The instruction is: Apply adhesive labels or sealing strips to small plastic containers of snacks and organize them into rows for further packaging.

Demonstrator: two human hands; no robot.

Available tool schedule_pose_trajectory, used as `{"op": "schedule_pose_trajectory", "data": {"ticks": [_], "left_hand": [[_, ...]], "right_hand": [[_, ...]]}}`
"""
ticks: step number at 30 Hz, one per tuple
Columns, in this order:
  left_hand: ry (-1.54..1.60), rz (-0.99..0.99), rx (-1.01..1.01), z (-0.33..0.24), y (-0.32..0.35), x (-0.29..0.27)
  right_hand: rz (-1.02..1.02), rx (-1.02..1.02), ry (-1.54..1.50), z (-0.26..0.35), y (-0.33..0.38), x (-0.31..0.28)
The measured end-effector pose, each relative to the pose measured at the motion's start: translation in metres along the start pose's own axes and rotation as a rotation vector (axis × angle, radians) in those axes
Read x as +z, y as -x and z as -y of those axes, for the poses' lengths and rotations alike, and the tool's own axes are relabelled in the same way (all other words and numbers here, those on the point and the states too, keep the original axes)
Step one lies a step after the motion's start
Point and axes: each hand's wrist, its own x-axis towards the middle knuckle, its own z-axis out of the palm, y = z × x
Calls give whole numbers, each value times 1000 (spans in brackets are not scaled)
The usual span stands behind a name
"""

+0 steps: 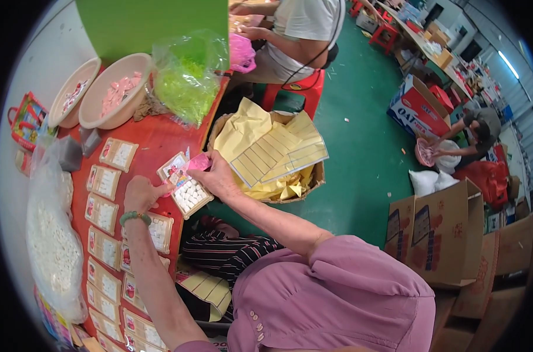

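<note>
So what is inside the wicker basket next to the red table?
The wicker basket holds crumpled yellow paper with lined yellow sheets lying on top. Whatever lies beneath the paper is covered and cannot be seen.

Glossy plastic packet (pixel 187 190), matt paper sheets (pixel 278 149), smooth red table (pixel 155 138).

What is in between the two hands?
In the head view, a clear packet of small white pieces sits between the left hand and right hand, with a pink slip.
</note>
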Motion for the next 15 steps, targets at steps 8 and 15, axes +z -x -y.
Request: {"op": "schedule_pose_trajectory", "data": {"ticks": [8, 15], "left_hand": [[229, -57, 68, 6, -4, 14], [322, -7, 53, 5, 0, 14]], "right_hand": [[-120, 0, -12, -1, 12, -3], [-111, 64, -262, -13, 16, 4]]}}
